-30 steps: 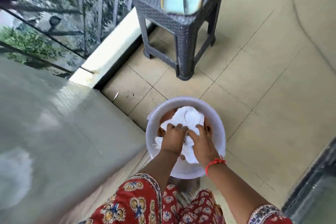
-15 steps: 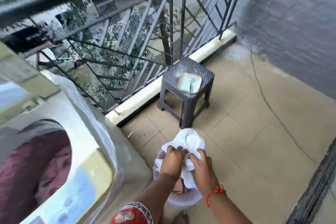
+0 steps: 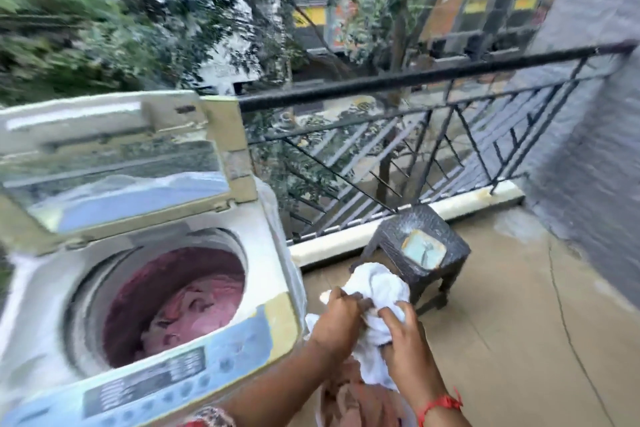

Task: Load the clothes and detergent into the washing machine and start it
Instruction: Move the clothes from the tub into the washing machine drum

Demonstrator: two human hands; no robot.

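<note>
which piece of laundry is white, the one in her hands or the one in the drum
The cloth bunched in both hands, right of the washing machine, is white. The laundry in the drum is pink.

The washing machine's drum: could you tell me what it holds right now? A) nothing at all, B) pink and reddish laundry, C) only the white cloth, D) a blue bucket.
B: with the lid raised, the washing machine shows pink and reddish laundry in its drum, while both hands grip the white cloth outside it.
</note>
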